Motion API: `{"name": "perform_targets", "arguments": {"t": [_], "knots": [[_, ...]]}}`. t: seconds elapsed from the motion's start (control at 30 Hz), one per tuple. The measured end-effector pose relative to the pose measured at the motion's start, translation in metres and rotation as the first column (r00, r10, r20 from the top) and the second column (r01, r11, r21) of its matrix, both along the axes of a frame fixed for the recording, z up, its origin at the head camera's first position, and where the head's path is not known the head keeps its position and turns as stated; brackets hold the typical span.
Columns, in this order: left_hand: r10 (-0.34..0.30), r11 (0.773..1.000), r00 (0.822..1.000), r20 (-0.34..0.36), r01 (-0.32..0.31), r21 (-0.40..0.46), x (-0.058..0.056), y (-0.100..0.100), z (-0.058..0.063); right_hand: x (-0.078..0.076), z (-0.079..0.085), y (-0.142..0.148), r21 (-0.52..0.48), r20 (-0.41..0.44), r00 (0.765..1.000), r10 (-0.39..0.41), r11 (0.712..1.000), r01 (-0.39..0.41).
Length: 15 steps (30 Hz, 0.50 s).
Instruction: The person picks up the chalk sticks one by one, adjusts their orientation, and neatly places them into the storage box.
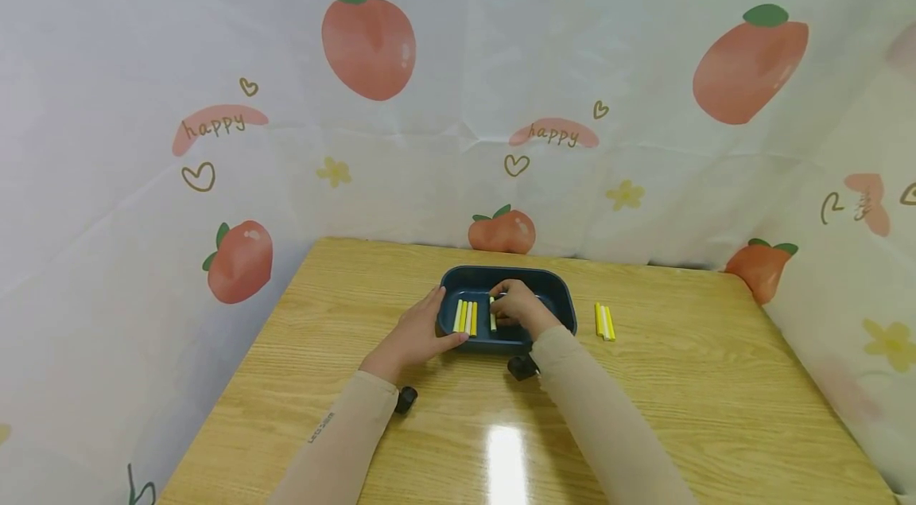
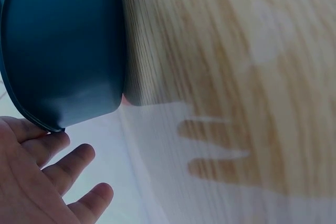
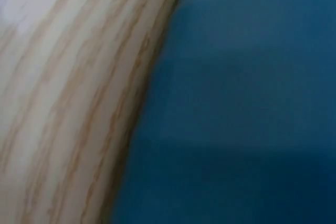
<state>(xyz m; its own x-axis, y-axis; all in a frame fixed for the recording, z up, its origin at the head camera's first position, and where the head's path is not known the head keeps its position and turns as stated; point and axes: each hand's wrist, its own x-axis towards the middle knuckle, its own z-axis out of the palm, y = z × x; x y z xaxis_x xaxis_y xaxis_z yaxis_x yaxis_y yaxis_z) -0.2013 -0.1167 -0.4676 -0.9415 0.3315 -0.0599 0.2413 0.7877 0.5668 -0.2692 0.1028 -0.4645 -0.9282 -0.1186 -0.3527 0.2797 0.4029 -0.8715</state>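
Note:
A dark blue tray (image 1: 494,347) with rounded corners sits on the table. Inside its left half, several white and yellow chalk sticks (image 1: 465,318) lie side by side. My right hand (image 1: 525,308) reaches into the tray and pinches a pale chalk stick (image 1: 493,323) just right of that row. At the tray's left front corner is my left hand (image 1: 418,334), its thumb along the front rim and its fingers at the left side. The left wrist view shows this hand's spread fingers (image 2: 76,163), fingertips at the rim. The right wrist view has the tray wall (image 3: 236,103) but no hand.
Right of the tray, a small group of yellow and white chalk sticks (image 1: 604,321) lies on the wooden table (image 1: 716,378). A white printed cloth (image 1: 444,123) hangs behind and beside the table. Black wrist cameras (image 1: 522,367) sit near the tray's front.

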Motion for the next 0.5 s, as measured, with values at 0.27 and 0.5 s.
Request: {"name": "perform_targets", "arguments": {"t": [0.27,0.5], "knots": [[-0.008,1.0,1.0,-0.004,0.008,0.006,0.0012,0.0003,0.0005,0.0003,0.0011,0.0019,0.0,-0.007,1.0,0.005,1.0,-0.005],[-0.008,1.0,1.0,-0.002,0.008,0.013,0.0021,-0.0005,0.0021,0.0029,0.0094,0.0083,0.009,-0.028,0.999,0.024,1.0,-0.024]]}}
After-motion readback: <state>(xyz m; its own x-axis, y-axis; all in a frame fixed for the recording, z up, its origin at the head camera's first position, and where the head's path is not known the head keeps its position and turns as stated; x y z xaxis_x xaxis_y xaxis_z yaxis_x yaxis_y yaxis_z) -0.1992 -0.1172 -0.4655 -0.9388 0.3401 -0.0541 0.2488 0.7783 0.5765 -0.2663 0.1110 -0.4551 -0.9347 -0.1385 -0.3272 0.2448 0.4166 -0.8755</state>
